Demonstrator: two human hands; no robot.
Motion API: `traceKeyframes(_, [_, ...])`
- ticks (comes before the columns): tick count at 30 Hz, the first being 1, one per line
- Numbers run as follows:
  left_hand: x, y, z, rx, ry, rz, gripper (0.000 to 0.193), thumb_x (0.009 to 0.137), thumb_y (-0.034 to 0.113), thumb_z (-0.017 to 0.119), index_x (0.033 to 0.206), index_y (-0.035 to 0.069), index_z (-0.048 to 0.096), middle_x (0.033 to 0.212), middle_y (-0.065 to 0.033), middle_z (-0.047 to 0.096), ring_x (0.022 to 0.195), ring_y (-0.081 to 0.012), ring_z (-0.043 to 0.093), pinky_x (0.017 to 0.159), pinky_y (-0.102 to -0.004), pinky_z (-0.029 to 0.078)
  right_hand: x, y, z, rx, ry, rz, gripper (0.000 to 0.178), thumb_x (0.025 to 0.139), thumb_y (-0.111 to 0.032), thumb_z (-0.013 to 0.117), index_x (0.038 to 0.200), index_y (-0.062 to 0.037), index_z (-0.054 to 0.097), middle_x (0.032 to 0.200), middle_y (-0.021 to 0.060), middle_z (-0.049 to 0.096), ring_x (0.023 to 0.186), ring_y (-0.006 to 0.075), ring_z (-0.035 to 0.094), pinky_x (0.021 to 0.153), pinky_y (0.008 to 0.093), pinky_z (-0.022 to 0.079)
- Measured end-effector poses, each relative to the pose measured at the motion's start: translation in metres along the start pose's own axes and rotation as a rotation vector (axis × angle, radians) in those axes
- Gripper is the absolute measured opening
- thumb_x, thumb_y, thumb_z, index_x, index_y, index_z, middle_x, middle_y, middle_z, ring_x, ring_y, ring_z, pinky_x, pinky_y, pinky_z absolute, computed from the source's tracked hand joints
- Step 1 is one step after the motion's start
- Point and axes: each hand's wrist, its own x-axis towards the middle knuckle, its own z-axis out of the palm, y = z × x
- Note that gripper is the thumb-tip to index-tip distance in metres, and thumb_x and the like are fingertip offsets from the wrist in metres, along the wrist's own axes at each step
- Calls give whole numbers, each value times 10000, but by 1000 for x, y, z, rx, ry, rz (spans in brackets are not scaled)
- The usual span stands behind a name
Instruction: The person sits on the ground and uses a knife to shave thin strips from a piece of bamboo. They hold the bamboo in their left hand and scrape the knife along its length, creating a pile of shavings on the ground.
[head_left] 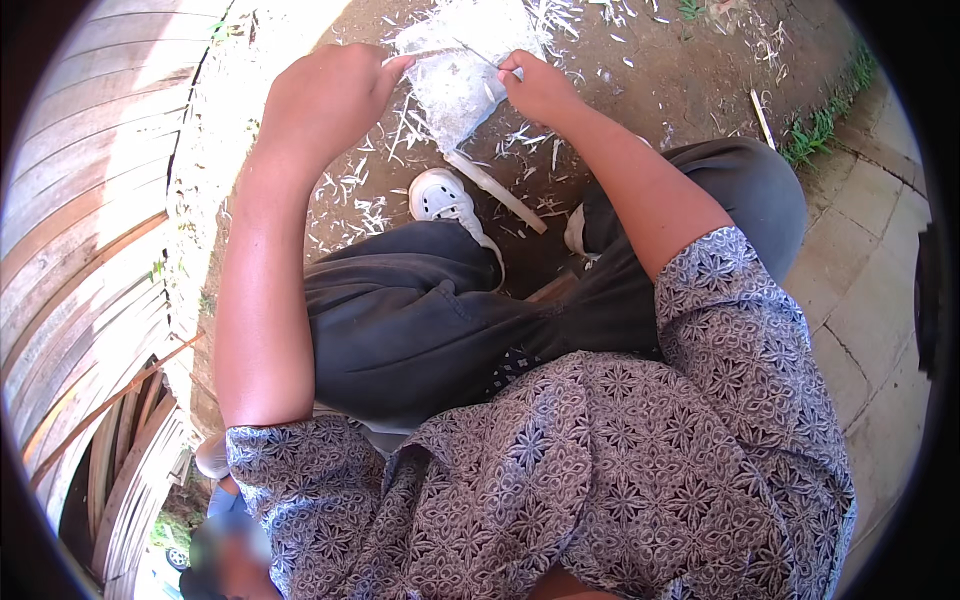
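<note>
My left hand (335, 100) is closed, its thumb and fingers pinching a thin pale strip (430, 53) that looks like wood or bamboo. The strip points right, toward my other hand. My right hand (540, 90) is closed on a thin, dark, narrow piece (478, 53) that slants up and left to the strip's far end; whether it is a blade or a stick I cannot tell. Below both hands, a crumpled white plastic sheet (465, 105) lies on the ground in bright sun. A pale stick (495, 190) reaches from its near edge toward my feet.
Pale shavings (365, 215) are scattered over the brown soil. My white shoe (440, 195) stands close to the stick. Wooden slats (90, 190) line the left side, and paving slabs (850, 270) the right. Another person (235, 560) is partly visible at the lower left.
</note>
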Motion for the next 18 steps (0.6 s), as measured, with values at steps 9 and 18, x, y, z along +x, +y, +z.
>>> traceKeyframes(9, [-4, -5, 0, 0, -45, -47, 538, 1079, 437, 483, 810, 15, 681, 691, -209, 645, 716, -429, 640, 702, -507, 509, -19, -48, 0, 216, -42, -117, 271, 989, -268, 565, 1216, -144, 647, 731, 88, 647, 629, 205, 629, 634, 391, 506])
traceKeyframes(18, [-3, 2, 2, -7, -8, 5, 543, 1071, 449, 496, 801, 19, 689, 716, -199, 662, 721, -414, 649, 694, -499, 512, -9, -14, -4, 96, -69, 141, 284, 1029, -244, 543, 1276, -125, 618, 708, 58, 641, 500, 131, 575, 473, 333, 461])
